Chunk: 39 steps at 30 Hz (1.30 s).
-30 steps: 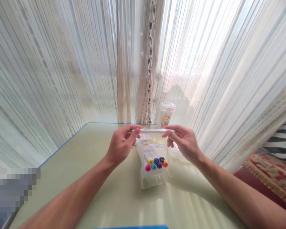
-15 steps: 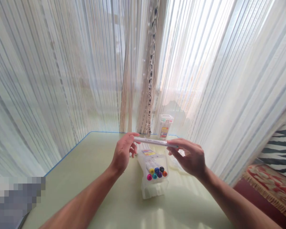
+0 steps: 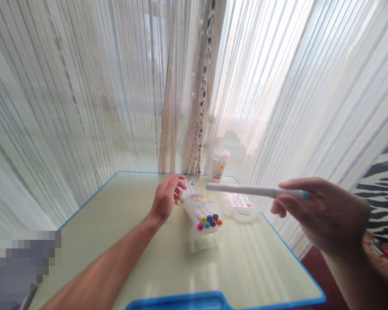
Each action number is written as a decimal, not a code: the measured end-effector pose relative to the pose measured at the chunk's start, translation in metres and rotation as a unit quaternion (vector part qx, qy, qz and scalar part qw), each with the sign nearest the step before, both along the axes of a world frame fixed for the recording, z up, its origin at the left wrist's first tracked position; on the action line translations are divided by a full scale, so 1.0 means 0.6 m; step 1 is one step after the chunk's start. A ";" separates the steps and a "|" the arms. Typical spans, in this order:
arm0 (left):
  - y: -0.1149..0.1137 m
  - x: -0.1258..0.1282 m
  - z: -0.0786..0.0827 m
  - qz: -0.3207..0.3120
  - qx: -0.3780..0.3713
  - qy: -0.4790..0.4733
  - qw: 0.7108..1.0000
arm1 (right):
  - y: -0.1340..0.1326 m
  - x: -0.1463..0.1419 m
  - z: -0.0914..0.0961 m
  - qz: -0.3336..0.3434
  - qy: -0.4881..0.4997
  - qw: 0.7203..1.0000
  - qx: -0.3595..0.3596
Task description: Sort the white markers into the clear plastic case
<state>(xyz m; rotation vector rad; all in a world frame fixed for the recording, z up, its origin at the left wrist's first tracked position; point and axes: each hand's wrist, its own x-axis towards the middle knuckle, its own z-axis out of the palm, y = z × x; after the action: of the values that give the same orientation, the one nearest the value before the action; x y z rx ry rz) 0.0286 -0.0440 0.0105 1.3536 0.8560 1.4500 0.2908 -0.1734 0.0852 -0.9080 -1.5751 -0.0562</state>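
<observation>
My right hand (image 3: 330, 215) is closed around one end of a white marker (image 3: 242, 189) with teal tips, held nearly level above the table's right side. My left hand (image 3: 166, 196) is over the table with loosely bent fingers apart and nothing visible in them. Beside its fingertips lie several white markers (image 3: 191, 187), partly hidden. In front of them a clear plastic marker case (image 3: 205, 245) leans on its stand, with several colour-capped markers (image 3: 209, 221) showing their ends: pink, yellow, teal, blue, purple, black and orange.
A clear lid (image 3: 241, 206) with a printed colour sheet lies right of the case. Another clear marker box (image 3: 219, 165) stands upright at the back. The pale table (image 3: 116, 254) has a blue rim; string curtains (image 3: 129, 94) hang behind it.
My right hand has moved right and nearer, carrying the marker out of my left hand's touch. My left hand has stayed near its spot. The view shows more of the table's near edge.
</observation>
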 end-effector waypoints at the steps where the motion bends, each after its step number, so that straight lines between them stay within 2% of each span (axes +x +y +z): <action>1: 0.000 0.001 0.000 -0.002 0.000 0.001 1.000 | -0.016 0.000 -0.001 -0.004 -0.013 1.000 -0.006; 4: -0.001 0.002 -0.001 -0.007 0.002 0.003 1.000 | -0.049 -0.002 -0.007 -0.079 -0.099 0.992 0.000; 6: -0.001 0.002 -0.001 -0.006 0.001 0.003 1.000 | -0.056 -0.006 -0.008 -0.106 -0.154 0.982 0.011; 12: 0.002 0.000 -0.004 -0.005 0.001 0.002 1.000 | -0.037 -0.024 -0.009 -0.056 -0.235 0.970 0.010; 21: 0.007 0.002 -0.009 -0.007 0.007 0.002 1.000 | -0.003 -0.073 -0.043 0.014 -0.285 0.958 0.026; 32: 0.007 0.003 -0.010 -0.011 0.011 0.023 1.000 | 0.037 -0.099 -0.071 0.030 -0.290 0.956 0.039; 39: 0.008 0.001 -0.010 -0.008 0.009 0.019 1.000 | 0.047 -0.105 -0.082 0.014 -0.331 0.942 0.052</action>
<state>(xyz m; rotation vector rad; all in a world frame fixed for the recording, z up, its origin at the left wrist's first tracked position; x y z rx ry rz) 0.0291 -0.0392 0.0046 1.4021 0.8574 1.4262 0.2278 -0.1450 0.0359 -0.8241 -2.1804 -0.4605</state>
